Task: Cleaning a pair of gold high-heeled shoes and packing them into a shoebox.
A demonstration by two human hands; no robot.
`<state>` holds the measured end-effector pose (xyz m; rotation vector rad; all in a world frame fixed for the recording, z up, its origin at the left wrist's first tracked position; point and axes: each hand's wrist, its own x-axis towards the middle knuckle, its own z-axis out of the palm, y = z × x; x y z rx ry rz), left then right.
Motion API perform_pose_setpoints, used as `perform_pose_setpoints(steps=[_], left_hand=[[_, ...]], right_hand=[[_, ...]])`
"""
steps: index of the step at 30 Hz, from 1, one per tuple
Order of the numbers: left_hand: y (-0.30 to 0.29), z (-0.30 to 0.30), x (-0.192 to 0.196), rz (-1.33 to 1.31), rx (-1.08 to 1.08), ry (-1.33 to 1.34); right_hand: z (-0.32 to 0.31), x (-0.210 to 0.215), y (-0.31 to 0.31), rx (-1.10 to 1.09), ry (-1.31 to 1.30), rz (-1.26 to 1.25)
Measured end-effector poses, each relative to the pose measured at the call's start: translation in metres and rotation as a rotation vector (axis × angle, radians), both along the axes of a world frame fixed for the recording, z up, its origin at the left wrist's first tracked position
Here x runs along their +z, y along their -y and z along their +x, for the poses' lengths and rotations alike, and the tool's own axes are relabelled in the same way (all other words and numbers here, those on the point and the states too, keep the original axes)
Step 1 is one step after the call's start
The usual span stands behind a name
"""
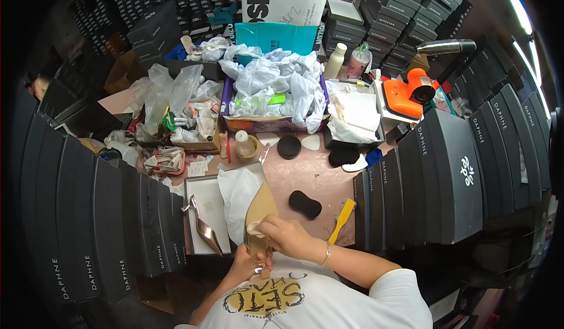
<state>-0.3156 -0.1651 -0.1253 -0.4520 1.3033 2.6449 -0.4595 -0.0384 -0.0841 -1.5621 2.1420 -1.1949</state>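
Note:
A shoe with a tan sole is held close to my body, sole up and toe pointing away. My left hand grips it from below near the heel end. My right hand pinches a small pale cloth against the sole. Left of them, a shiny bronze high-heeled shoe lies in an open shoebox. White tissue paper spreads over that box's right side. A black sponge and a yellow-handled brush lie on the table to the right.
Dark shoeboxes stand in rows at the right, and more shoeboxes line the left. A purple box heaped with plastic wrap stands behind, beside an orange device. A small jar and a round black pad sit mid-table.

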Motion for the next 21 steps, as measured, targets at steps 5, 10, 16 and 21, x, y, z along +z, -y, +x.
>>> perform_pose_setpoints(steps=[5,10,16,21], left_hand=[[-0.001,0.006,0.003,0.006,-0.077,0.047],[-0.002,0.009,0.003,0.055,-0.045,0.014],[0.002,0.004,0.007,0.073,0.003,0.014],[-0.006,0.014,0.006,-0.011,-0.021,0.076]], right_hand=[[-0.013,-0.016,-0.003,-0.223,-0.053,-0.08],[-0.035,-0.019,-0.01,-0.267,-0.159,-0.053],[-0.008,-0.005,-0.011,-0.118,-0.086,-0.09],[-0.008,-0.007,0.004,-0.077,-0.142,0.042]])
